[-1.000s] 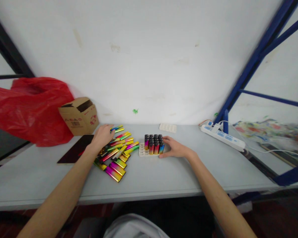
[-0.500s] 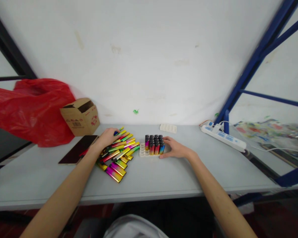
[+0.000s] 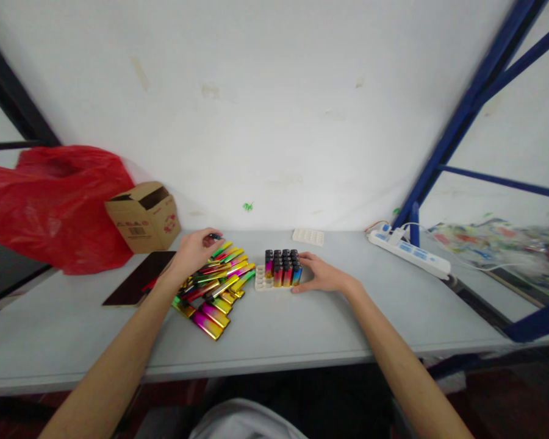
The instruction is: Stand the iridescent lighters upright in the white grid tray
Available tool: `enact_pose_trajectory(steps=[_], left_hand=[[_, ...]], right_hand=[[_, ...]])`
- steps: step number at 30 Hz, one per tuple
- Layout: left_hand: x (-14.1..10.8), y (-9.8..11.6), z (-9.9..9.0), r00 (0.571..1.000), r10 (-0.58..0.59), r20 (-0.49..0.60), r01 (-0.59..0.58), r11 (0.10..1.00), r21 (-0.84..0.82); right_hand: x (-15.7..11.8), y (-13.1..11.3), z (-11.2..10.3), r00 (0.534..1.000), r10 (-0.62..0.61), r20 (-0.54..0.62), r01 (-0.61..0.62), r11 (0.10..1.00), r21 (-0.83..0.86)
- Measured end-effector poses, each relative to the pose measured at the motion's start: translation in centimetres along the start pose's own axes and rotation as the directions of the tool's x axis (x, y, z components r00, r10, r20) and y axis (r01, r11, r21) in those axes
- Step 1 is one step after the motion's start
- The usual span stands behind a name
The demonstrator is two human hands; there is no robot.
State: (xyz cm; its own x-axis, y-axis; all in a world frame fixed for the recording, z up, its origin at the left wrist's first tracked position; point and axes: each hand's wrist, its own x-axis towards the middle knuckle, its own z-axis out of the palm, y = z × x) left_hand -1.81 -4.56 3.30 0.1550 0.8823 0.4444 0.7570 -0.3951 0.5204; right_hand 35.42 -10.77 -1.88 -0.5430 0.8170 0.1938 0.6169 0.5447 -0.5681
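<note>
upright lighters (image 3: 287,276) stand packed in a white tray (image 3: 260,281)

a person's right hand (image 3: 322,273) sits at the right edge of the white tray, thumb and fingers apart, beside the upright lighters, whose black tops point up and long axes run vertical. bare cells show on the tray's left side. left of the tray, at the far end of the loose lighters (image 3: 224,286), the left hand (image 3: 195,251) has thumb and fingers clamped on a dark-ended lighter (image 3: 215,236); the dark end points right, but with the rest hidden, its long axis cannot be told. the loose lighters lie overlapping just left of the tray, many with yellow ends toward it; the nearest slant toward the person. farther left of the tray, a cardboard box (image 3: 141,222) bears print and a barcode-like block, too small to read, between a red plastic bag (image 3: 64,213) and the loose lighters. behind the tray lies a second white tray (image 3: 308,237); well to its right, a white power strip (image 3: 409,253).
</note>
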Motion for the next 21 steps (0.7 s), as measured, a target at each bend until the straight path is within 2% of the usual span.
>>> enact_pose_trajectory(steps=[3,7,9,11,13,15,18,19,21], left_hand=[[-0.2,1.0,0.2,0.997,-0.079,-0.020,0.073,0.973,-0.219],[-0.8,2.6,1.4,0.986,-0.156,0.055,0.163,0.853,-0.497],[-1.4,3.6,2.1,0.974,-0.159,0.161,0.226,0.738,-0.635],[-2.1,4.8,2.8,0.949,-0.120,0.292,0.306,0.584,-0.752],[-2.8,5.9,3.3,0.918,-0.039,0.394,0.369,0.443,-0.817],[-3.4,7.0,3.7,0.888,0.049,0.457,0.412,0.358,-0.838],[-4.0,8.1,4.6,0.854,0.085,0.513,0.463,0.325,-0.825],[-4.1,8.3,4.9,0.851,0.067,0.520,0.470,0.341,-0.814],[-4.2,8.5,5.5,0.861,0.007,0.509,0.457,0.428,-0.780]], right_hand=[[0.0,0.1,0.1,1.000,-0.003,-0.012,0.003,1.000,0.004],[0.0,0.1,0.1,1.000,0.002,-0.006,-0.002,1.000,0.007],[0.0,0.1,0.1,1.000,0.000,-0.004,0.000,1.000,0.008],[0.0,0.1,0.0,1.000,-0.003,-0.004,0.003,1.000,0.006],[0.0,0.0,0.0,1.000,0.000,0.001,0.000,1.000,-0.001],[0.0,-0.1,-0.1,1.000,0.004,0.008,-0.004,1.000,-0.009],[0.0,-0.2,-0.1,1.000,0.005,0.009,-0.004,1.000,-0.015],[0.0,-0.2,-0.1,1.000,0.003,0.007,-0.003,1.000,-0.016],[0.0,-0.2,-0.1,1.000,0.002,0.006,-0.001,1.000,-0.021]])
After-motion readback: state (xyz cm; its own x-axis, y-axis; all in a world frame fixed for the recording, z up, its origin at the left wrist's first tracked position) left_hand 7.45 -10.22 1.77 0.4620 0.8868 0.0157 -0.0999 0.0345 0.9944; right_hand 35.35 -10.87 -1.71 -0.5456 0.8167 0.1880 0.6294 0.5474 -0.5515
